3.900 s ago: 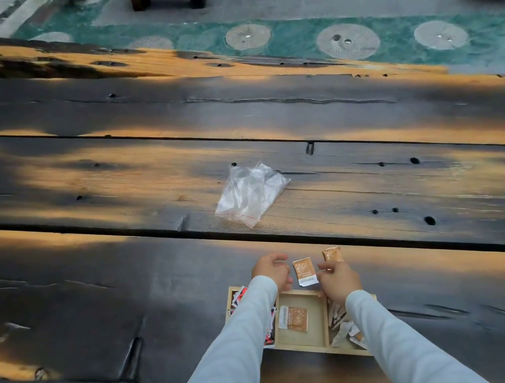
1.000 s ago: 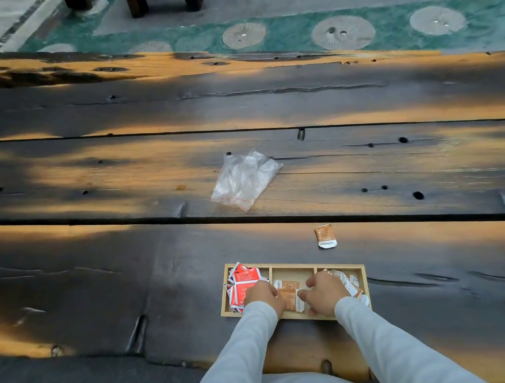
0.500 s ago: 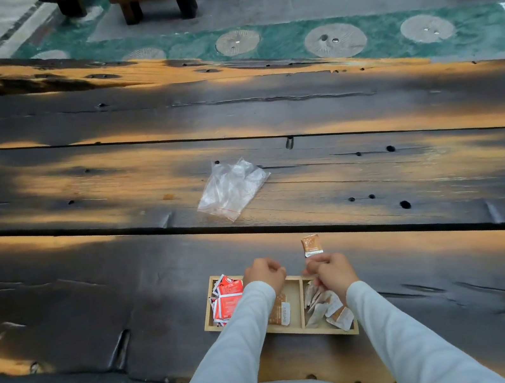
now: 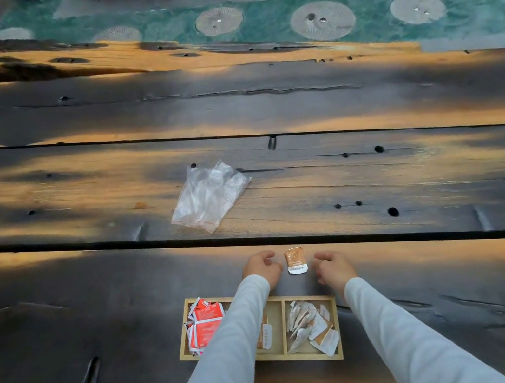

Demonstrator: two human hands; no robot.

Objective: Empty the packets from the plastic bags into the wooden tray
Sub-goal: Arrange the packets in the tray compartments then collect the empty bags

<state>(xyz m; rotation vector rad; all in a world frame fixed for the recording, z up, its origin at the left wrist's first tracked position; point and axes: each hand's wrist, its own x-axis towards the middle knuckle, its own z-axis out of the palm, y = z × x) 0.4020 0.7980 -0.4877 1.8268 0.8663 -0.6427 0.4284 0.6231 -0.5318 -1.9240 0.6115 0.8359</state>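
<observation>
A second ago both hands were down in the wooden tray (image 4: pixel 336 327); now they lie beyond its far rim, on the bench (image 4: pixel 95 301). The left hand (image 4: pixel 262 270) and right hand (image 4: pixel 334 266) flank the one loose packet (image 4: pixel 295 261), close beside it but not touching. The fingers of both are loosely curled and hold nothing. That stray packet looks like the last one outside the tray, so picking it up is probably the step in hand. The one tray sits by the bench's near edge and has three compartments. Red packets (image 4: pixel 205 328) fill the left one and pale packets (image 4: pixel 310 325) the right, both too overlapped to count. The left sleeve hides much of the middle one. One heap of clear plastic bags (image 4: pixel 208 195) lies flat and emptied toward the bench's middle; how many bags it holds cannot be told.
</observation>
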